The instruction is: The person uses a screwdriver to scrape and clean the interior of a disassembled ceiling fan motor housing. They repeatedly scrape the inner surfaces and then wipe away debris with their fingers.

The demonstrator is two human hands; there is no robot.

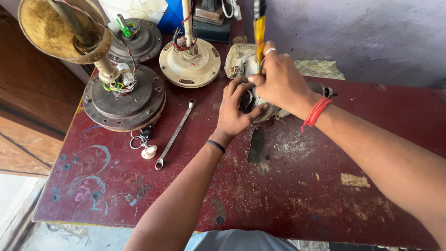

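Observation:
My left hand (235, 109) grips a grey metal motor part (274, 110) that lies on the worn red table (288, 186), fingers curled over its near side. My right hand (278, 79) is closed around a screwdriver with a yellow handle (259, 28), held upright with its tip down into the part. The tip is hidden behind my fingers. A red thread band circles my right wrist and a dark band my left.
Three fan motors stand at the back left: a dark one (124, 100) with coloured wires, a cream one (189, 60), another dark one (139, 41). A ring spanner (175, 135) and a key ring (143, 142) lie nearby. A grey wall is on the right.

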